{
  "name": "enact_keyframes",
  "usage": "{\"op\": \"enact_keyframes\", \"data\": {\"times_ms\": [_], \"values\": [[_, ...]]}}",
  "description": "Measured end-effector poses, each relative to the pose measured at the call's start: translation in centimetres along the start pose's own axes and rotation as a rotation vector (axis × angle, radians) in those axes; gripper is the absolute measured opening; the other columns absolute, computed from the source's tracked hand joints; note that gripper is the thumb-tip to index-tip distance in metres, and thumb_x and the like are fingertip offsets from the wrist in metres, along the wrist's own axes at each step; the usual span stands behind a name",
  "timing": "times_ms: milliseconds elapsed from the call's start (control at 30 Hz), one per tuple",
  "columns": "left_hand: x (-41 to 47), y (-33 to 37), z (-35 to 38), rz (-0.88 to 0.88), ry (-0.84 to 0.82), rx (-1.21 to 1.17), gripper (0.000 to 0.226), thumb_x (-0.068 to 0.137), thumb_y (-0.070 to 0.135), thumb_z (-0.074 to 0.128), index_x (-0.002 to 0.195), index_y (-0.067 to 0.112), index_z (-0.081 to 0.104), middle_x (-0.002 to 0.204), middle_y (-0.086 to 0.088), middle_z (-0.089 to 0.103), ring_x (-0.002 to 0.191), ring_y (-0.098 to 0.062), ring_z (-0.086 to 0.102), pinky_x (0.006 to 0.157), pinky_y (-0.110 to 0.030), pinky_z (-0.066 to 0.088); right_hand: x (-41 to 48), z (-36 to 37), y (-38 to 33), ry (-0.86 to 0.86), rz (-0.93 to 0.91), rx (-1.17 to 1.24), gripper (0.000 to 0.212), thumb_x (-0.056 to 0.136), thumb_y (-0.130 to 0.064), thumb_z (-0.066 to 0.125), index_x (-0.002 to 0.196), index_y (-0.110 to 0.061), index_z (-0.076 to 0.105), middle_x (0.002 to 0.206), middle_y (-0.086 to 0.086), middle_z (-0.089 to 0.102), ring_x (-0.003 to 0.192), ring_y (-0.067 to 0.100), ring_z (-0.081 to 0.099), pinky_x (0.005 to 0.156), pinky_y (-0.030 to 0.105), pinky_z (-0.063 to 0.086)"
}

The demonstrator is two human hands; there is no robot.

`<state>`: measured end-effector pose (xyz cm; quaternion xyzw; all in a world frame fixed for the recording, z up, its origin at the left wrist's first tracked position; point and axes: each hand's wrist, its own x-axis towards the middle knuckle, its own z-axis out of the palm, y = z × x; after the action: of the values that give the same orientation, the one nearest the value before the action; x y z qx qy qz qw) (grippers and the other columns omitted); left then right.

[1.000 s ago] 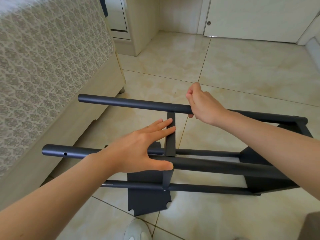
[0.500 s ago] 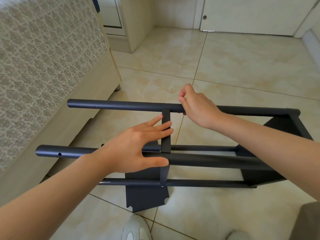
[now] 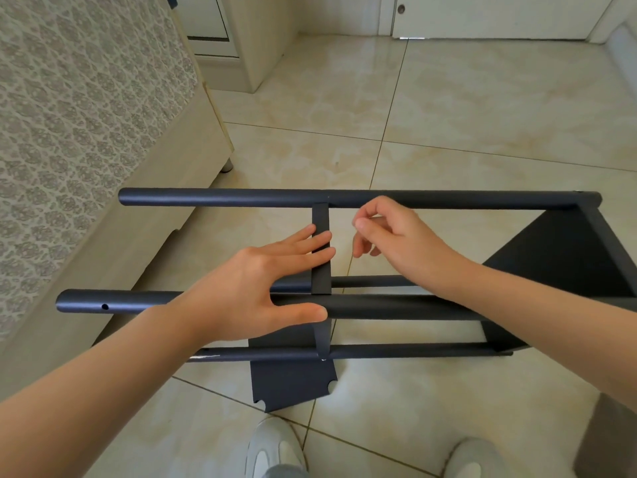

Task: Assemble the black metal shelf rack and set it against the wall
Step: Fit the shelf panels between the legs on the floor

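Note:
The black metal shelf rack [image 3: 224, 197] lies on its side on the tiled floor, its poles running left to right. A middle shelf panel [image 3: 321, 215] stands edge-on between the poles, and an end panel [image 3: 558, 257] closes the right end. My left hand [image 3: 255, 281] lies flat with straight fingers against the middle panel, thumb along the near upper pole [image 3: 396, 307]. My right hand [image 3: 396, 239] hovers between the two upper poles just right of the panel. Its fingers are loosely curled and I see nothing in them.
A bed with a patterned cover [image 3: 69, 132] runs along the left, close to the rack's open pole ends. My two white shoes [image 3: 275, 450] stand just before the rack. A cream cabinet [image 3: 262, 36] and a door [image 3: 482, 15] are at the far wall. A brown object [image 3: 610, 439] sits at the bottom right.
My right hand has let go of the far upper pole and drawn back toward me into the gap. My left hand has stayed on the middle panel.

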<state>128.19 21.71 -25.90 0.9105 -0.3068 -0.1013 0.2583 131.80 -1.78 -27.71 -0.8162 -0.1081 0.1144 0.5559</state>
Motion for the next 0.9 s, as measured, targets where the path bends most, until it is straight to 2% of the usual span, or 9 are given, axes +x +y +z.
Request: {"op": "enact_keyframes", "data": {"times_ms": [100, 267, 400, 567, 667, 900], "values": [[-0.5, 0.1, 0.3, 0.016, 0.021, 0.002, 0.077, 0.083, 0.067, 0.059, 0.149, 0.033, 0.041, 0.157, 0.027, 0.027, 0.149, 0.007, 0.012, 0.119, -0.011, 0.012, -0.3, 0.4, 0.3, -0.068, -0.006, -0.022, 0.01, 0.102, -0.024, 0.046, 0.097, -0.023, 0.054, 0.075, -0.006, 0.07, 0.076, 0.005, 0.064, 0.071, 0.015, 0.045], [-1.7, 0.7, 0.9, 0.046, 0.052, 0.006, 0.075, 0.084, 0.062, 0.064, 0.149, 0.032, 0.041, 0.158, 0.027, 0.028, 0.151, 0.001, 0.018, 0.121, -0.02, 0.019, -1.3, 0.8, 0.9, -0.127, 0.012, 0.027, 0.009, 0.1, -0.023, 0.051, 0.095, -0.023, 0.059, 0.073, -0.015, 0.07, 0.073, -0.002, 0.064, 0.065, 0.007, 0.045], [-2.6, 1.3, 1.1, 0.045, 0.055, 0.028, 0.076, 0.083, 0.06, 0.065, 0.149, 0.031, 0.04, 0.159, 0.024, 0.029, 0.151, -0.001, 0.019, 0.121, -0.022, 0.02, -1.7, 1.4, 1.1, -0.27, 0.121, 0.009, 0.009, 0.096, -0.024, 0.059, 0.089, -0.026, 0.065, 0.073, -0.015, 0.072, 0.071, -0.002, 0.064, 0.066, 0.015, 0.052], [-3.6, 2.3, 1.5, 0.04, 0.071, 0.066, 0.078, 0.081, 0.062, 0.063, 0.147, 0.025, 0.045, 0.157, 0.018, 0.035, 0.15, -0.002, 0.021, 0.12, -0.021, 0.023, -2.8, 1.9, 1.3, -0.473, 0.273, 0.113, 0.006, 0.092, -0.023, 0.066, 0.09, -0.025, 0.071, 0.086, -0.006, 0.076, 0.076, 0.002, 0.067, 0.071, 0.018, 0.054], [-4.1, 2.7, 1.8, 0.05, 0.076, 0.102, 0.079, 0.081, 0.062, 0.062, 0.147, 0.023, 0.045, 0.157, 0.015, 0.036, 0.151, -0.005, 0.023, 0.12, -0.025, 0.027, -3.3, 2.2, 1.4, -0.533, 0.318, 0.151, 0.008, 0.092, -0.022, 0.066, 0.096, -0.022, 0.073, 0.09, -0.004, 0.076, 0.082, 0.004, 0.069, 0.072, 0.019, 0.053], [-4.9, 2.9, 2.4, 0.097, 0.095, 0.136, 0.077, 0.083, 0.059, 0.063, 0.147, 0.021, 0.044, 0.157, 0.009, 0.038, 0.151, -0.009, 0.024, 0.12, -0.021, 0.026, -3.3, 3.3, 1.1, -0.619, 0.362, 0.162, 0.014, 0.092, -0.014, 0.063, 0.101, -0.01, 0.073, 0.097, 0.006, 0.075, 0.088, 0.013, 0.07, 0.081, 0.026, 0.058]]}}
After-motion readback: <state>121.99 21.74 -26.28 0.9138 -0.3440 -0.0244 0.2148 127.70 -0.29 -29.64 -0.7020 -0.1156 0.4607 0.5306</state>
